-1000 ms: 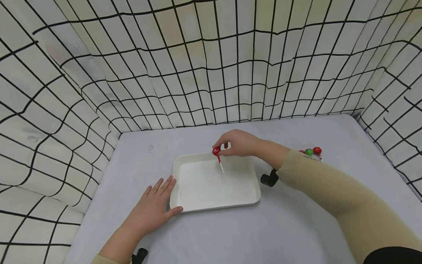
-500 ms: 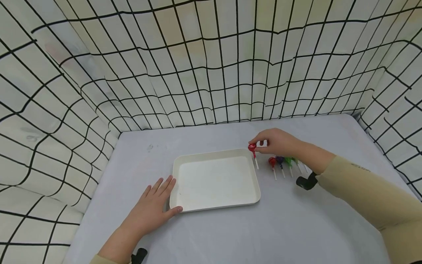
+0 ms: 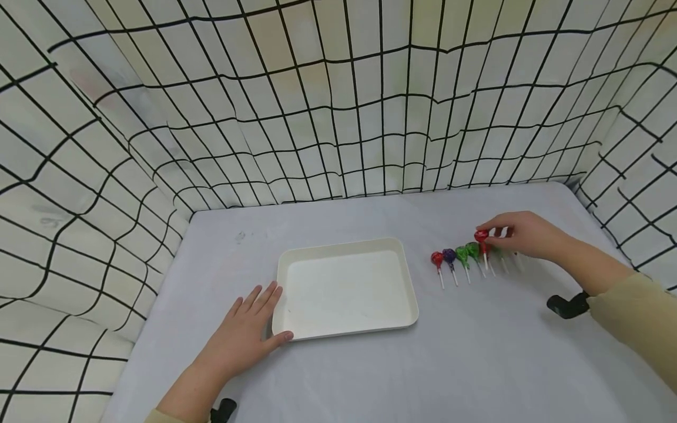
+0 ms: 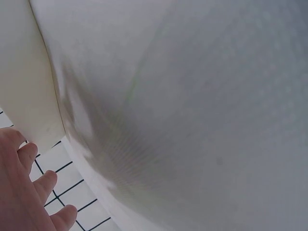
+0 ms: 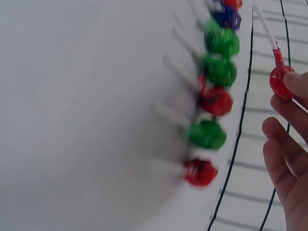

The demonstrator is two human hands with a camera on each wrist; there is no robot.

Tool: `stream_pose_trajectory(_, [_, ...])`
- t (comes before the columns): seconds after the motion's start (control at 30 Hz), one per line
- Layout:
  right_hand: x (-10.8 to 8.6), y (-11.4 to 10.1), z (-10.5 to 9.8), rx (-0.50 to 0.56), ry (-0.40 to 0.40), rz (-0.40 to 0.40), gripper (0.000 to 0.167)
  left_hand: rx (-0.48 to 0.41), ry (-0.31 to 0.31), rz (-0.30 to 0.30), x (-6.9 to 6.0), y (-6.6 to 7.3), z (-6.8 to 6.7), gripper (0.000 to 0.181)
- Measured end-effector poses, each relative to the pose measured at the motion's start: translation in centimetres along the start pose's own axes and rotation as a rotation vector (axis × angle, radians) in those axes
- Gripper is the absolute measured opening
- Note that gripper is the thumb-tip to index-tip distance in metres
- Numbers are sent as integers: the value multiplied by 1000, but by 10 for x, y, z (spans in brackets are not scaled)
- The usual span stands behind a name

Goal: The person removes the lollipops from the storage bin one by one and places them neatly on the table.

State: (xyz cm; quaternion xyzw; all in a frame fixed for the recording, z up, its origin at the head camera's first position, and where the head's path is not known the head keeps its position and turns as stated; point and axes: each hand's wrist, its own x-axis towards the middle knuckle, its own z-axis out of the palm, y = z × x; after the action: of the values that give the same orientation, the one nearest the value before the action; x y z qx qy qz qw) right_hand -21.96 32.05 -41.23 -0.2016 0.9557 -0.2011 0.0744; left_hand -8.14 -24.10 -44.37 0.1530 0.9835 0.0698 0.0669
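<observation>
My right hand pinches a red-wrapped lollipop by its candy head, stick pointing down, above a row of lollipops on the table. In the right wrist view the held lollipop sits between thumb and forefinger. Along the row lie a red lollipop, a purple lollipop and a green lollipop; more green and red ones follow, partly hidden by the hand in the head view. Fingers spread, my left hand rests at the left edge of a white rectangular tray, its thumb on the near corner.
A white cloth covers the table. Black-lined grid walls rise behind it and at both sides. Dark wrist-camera mounts show at the right wrist and the left wrist.
My right hand has carried the red lollipop from over the tray rightward to the row of lollipops, uncovering more of the row. The left hand and the tray have stayed in place.
</observation>
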Motion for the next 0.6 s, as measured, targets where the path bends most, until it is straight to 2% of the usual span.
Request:
stream_pose_trajectory(0.13, [-18,26,-8,-30,38,10,31,-1,-3,2,0,1,-1,99])
stream_pose_trajectory(0.3, [-34,52,-17,-46,39,56,32,-8,-10,1,0,2,-1,100])
stream_pose_trajectory(0.43, [-39,68,-23,-49,12,129,33,-4,-9,4,0,1,-2,99])
stream_pose_trajectory(0.6, [-36,85,-26,-44,-39,173,34,-8,-11,1,0,1,-1,97])
